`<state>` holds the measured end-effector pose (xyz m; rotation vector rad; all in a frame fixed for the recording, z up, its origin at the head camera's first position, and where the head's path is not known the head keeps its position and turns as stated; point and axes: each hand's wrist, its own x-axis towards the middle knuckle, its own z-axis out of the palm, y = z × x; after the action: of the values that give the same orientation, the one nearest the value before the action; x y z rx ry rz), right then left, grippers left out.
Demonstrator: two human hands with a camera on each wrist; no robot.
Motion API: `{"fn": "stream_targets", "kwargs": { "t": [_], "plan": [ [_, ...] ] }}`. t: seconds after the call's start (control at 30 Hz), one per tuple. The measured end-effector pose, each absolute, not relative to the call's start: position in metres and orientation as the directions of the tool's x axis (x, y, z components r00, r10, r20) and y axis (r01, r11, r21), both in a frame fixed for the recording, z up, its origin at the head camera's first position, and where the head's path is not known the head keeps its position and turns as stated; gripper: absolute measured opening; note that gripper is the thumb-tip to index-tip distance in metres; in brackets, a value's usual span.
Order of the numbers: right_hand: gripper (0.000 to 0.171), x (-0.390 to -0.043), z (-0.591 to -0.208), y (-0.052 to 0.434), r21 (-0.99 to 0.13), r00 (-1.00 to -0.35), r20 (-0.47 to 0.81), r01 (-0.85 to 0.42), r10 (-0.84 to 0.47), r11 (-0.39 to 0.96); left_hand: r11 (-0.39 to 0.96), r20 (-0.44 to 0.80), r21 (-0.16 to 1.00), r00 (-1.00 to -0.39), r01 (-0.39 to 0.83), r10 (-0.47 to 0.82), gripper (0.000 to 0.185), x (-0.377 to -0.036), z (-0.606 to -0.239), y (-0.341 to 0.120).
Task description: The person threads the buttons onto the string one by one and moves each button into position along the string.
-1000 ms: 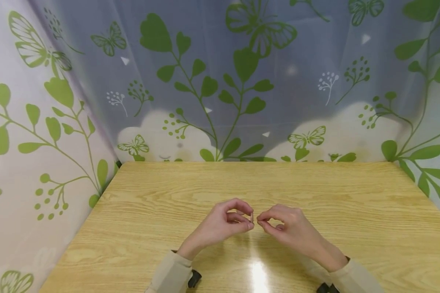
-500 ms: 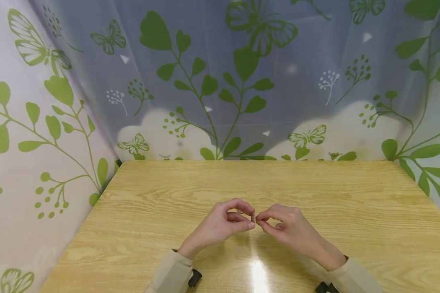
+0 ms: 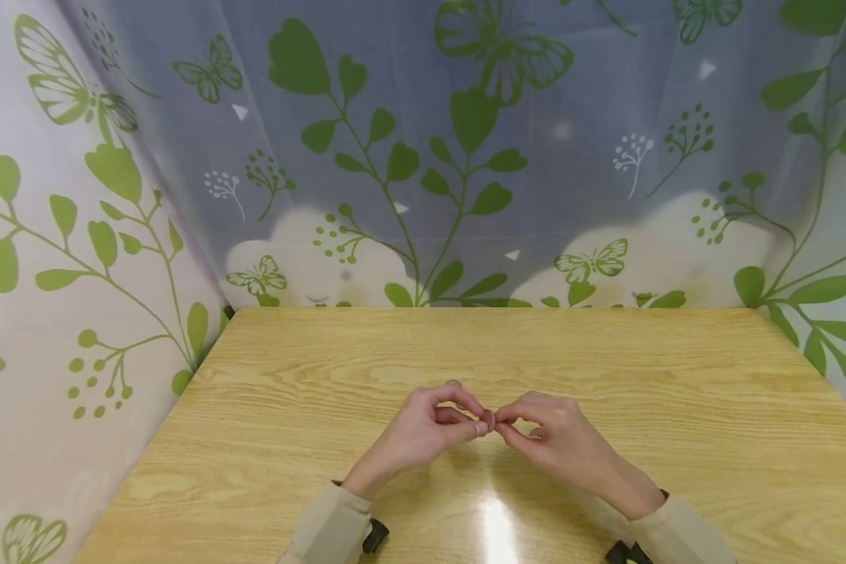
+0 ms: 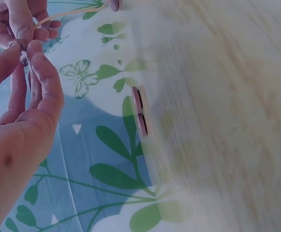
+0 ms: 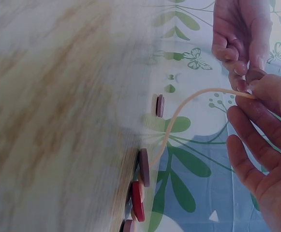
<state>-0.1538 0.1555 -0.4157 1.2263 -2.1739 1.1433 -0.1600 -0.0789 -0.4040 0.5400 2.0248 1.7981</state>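
In the head view my left hand (image 3: 430, 427) pinches a small brown disc (image 3: 489, 420) between thumb and fingertips. My right hand (image 3: 560, 439) faces it, its thumb and index finger pinching a pale cord right at the disc. The cord (image 5: 184, 107) shows in the right wrist view, curving from the pinching fingertips down to a purplish-brown disc (image 5: 144, 166) on the table. In the left wrist view the fingertips of both hands meet, hiding most of the held disc.
Two brown discs (image 4: 138, 100) lie on the wood-grain table (image 3: 310, 352) in the left wrist view. The right wrist view shows a red disc (image 5: 138, 200) and another small disc (image 5: 160, 106). A leaf-printed curtain (image 3: 366, 157) stands behind the table.
The small gap between the hands has narrowed until their fingertips meet at the disc. The disc has turned, from edge-on to showing more of its face.
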Motion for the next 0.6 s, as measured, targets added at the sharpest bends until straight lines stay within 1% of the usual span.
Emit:
{"fn": "stream_targets", "kwargs": {
  "t": [0.13,0.27,0.47,0.6],
  "plan": [
    [0.032,-0.1539,-0.4154,0.1554,-0.467,-0.548,0.656,-0.835,-0.519,0.292,0.094,0.002,0.994,-0.851,0.059,0.525,0.01,-0.1603,-0.4046,-0.0793],
    [0.033,-0.1537,-0.4159,0.1556,-0.468,-0.555,0.653,-0.831,-0.515,0.301,0.114,0.026,0.988,-0.851,0.101,0.525,0.007,-0.1602,-0.405,-0.0793],
    [0.033,-0.1548,-0.4166,0.1555,-0.451,-0.543,0.665,-0.839,-0.513,0.304,0.104,0.071,0.983,-0.837,0.15,0.543,0.006,-0.1616,-0.4075,-0.0778],
    [0.033,-0.1556,-0.4163,0.155,-0.439,-0.535,0.677,-0.845,-0.505,0.307,0.138,0.088,0.971,-0.835,0.193,0.544,0.006,-0.1623,-0.4091,-0.077]
  ]
}}
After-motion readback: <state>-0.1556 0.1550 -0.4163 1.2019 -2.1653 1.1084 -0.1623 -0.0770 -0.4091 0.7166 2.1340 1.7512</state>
